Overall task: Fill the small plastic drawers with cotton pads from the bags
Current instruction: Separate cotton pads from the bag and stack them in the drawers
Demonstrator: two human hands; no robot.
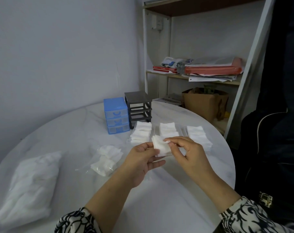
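A small stack of white cotton pads [160, 146] is held above the round white table [168, 190]. My left hand [141, 163] grips the stack from the left and below. My right hand [188, 153] pinches its upper right edge. Behind my hands lie three clear drawers filled with cotton pads: left [141, 132], middle [169, 130] and right [198, 134]. An empty dark grey drawer frame [138, 109] stands at the back. Next to it is a blue unit [116, 115] with its drawers in. An opened clear bag of pads [107, 159] lies left of my hands.
A large full white bag [31, 185] lies at the table's left front. To the right stand a shelf with papers and an orange folder [212, 70], a brown paper bag [204, 103] and a black guitar case [274, 148] close to the table's edge.
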